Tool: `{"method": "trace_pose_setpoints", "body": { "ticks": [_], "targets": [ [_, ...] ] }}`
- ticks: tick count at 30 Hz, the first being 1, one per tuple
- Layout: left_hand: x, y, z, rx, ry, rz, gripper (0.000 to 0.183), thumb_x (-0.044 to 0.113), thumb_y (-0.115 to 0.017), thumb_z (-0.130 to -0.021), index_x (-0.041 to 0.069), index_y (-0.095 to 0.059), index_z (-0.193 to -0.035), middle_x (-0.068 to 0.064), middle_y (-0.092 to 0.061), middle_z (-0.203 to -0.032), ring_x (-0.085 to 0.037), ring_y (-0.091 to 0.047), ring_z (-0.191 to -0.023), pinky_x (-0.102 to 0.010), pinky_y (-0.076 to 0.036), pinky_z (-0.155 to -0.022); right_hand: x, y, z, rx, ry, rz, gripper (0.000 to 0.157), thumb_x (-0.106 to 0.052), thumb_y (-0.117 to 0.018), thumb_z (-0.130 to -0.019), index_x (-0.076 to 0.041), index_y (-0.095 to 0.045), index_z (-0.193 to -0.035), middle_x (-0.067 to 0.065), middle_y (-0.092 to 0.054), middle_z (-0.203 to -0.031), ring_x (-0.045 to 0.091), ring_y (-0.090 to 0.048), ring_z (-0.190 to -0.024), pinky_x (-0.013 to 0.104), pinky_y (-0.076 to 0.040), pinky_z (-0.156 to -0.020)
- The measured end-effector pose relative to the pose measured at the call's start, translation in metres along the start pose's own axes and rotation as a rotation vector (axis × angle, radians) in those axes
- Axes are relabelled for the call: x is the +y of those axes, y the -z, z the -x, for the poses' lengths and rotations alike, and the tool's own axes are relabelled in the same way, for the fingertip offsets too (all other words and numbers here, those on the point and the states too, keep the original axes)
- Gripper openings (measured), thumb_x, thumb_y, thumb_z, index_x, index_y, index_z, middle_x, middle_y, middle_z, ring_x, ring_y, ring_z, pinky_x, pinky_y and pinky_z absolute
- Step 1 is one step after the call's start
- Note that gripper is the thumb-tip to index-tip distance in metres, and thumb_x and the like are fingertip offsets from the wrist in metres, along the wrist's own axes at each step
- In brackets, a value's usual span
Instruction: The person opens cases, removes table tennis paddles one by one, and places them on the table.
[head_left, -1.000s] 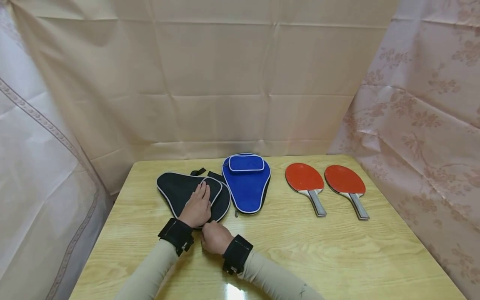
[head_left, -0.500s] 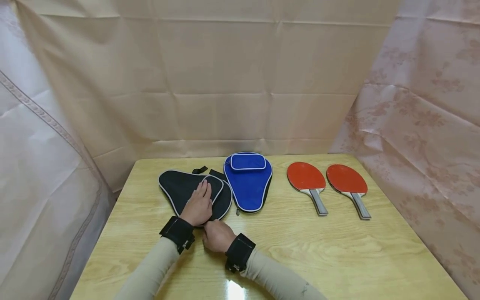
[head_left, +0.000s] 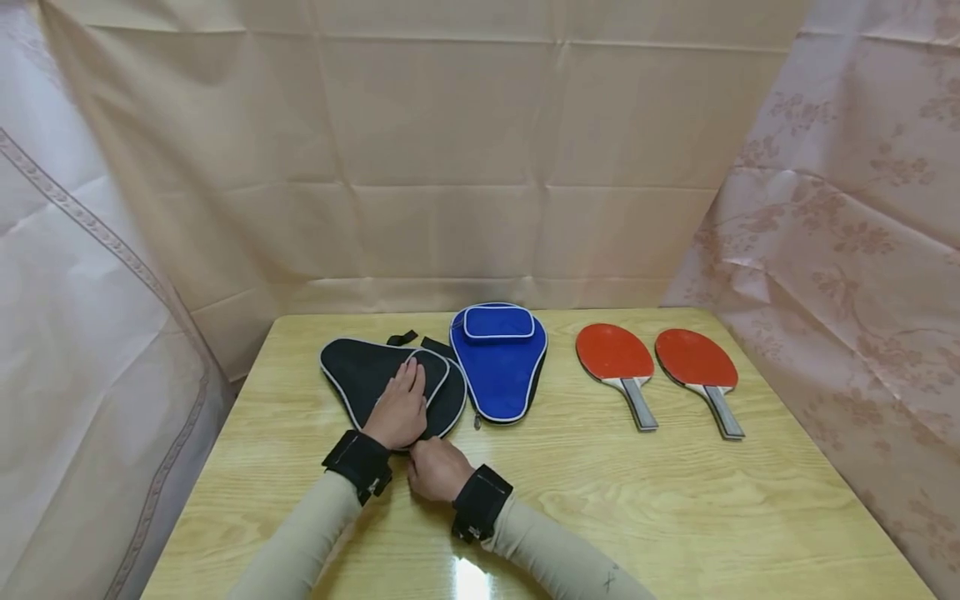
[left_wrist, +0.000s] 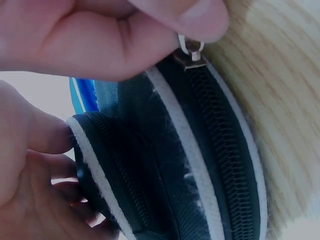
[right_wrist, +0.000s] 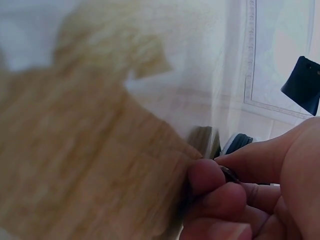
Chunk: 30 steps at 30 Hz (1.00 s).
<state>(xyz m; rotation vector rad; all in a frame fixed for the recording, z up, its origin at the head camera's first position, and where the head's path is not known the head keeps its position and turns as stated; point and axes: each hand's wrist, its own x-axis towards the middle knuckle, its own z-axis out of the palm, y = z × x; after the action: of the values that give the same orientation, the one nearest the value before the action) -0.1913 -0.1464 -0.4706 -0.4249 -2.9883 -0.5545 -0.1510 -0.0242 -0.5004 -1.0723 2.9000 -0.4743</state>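
Fingers (right_wrist: 206, 177) of the right hand (head_left: 440, 471) have the zipper pull (left_wrist: 192, 48) pinched at the near edge of the black case (head_left: 362, 364) on the left of the tabletop (head_left: 637, 517). The left hand (head_left: 400, 408) rests on top, fingers pretty straight. Two red paddles (head_left: 615, 352) lie off to the right, blue case (head_left: 497, 379) between them and the black one, beige curtain (head_left: 450, 125) behind.

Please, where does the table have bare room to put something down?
Widest: table in front of the red paddles, right of the right sleeve. Also left of the left sleeve, and between paddles and blue case. Crowded: around the black case and both grips.
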Motion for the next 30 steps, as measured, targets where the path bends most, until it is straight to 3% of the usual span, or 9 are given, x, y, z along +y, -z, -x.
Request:
{"method": "trace_pose_setpoints", "body": {
  "ticks": [11,21,30],
  "targets": [
    [0.001,0.002,0.003,0.005,0.017,-0.032,0.053,0.008,-0.051,-0.098,-0.015,-0.037,-0.144,-0.032,-0.031,-0.154,-0.045,-0.028,-0.145,-0.058,-0.029,-0.115,-0.003,0.002,0.001,-0.015,0.022,-0.030,0.020,-0.013,-0.065,-0.089,-0.012,-0.064,-0.069,0.002,-0.064,-0.061,0.017,-0.065,-0.058,0.028,-0.051,-0.053],
    [0.003,0.006,0.001,-0.038,0.038,-0.051,0.054,0.010,-0.048,-0.100,-0.012,-0.034,-0.147,-0.029,-0.027,-0.157,-0.042,-0.024,-0.147,-0.054,-0.027,-0.118,-0.004,0.009,0.002,-0.029,0.026,-0.072,0.020,-0.010,-0.065,-0.088,-0.010,-0.063,-0.069,0.002,-0.062,-0.061,0.017,-0.064,-0.057,0.028,-0.049,-0.050],
    [0.007,0.015,0.002,-0.059,0.045,-0.014,0.055,0.009,-0.049,-0.099,-0.012,-0.034,-0.147,-0.029,-0.026,-0.157,-0.042,-0.023,-0.148,-0.055,-0.026,-0.118,0.000,0.010,0.000,-0.028,0.075,-0.110,0.021,-0.008,-0.063,-0.089,-0.011,-0.062,-0.069,0.001,-0.061,-0.061,0.017,-0.064,-0.058,0.027,-0.049,-0.052]
  ]
}}
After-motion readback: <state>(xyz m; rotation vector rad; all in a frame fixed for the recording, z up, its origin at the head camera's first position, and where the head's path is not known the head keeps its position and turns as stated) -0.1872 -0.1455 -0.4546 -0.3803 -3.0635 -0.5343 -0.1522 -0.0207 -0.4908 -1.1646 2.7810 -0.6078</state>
